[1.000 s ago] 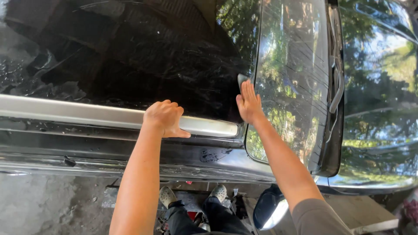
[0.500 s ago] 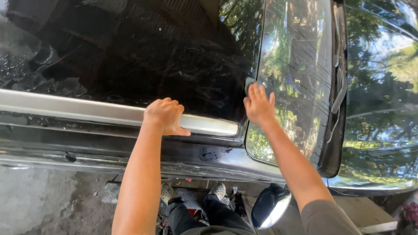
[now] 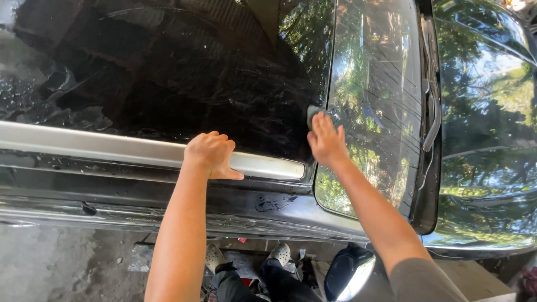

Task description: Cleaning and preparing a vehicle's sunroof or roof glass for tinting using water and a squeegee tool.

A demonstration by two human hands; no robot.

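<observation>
I look down on a wet black car roof [image 3: 168, 72] from beside the car. My left hand [image 3: 210, 155] grips the silver roof rail [image 3: 84, 146] near its front end, fingers curled over it. My right hand [image 3: 326, 140] presses a small grey-green sponge [image 3: 311, 114] flat against the roof's edge, next to the windscreen [image 3: 375, 106]. Only a corner of the sponge shows beyond my fingers.
Black wiper blades [image 3: 429, 112] lie along the windscreen's far side, with the glossy bonnet [image 3: 486, 112] beyond. A side mirror [image 3: 348, 274] juts out below my right arm. My feet in light clogs [image 3: 279, 254] stand on wet concrete ground [image 3: 56, 263].
My right hand has slid the sponge along the roof edge, further from me. My left hand has stayed on the rail.
</observation>
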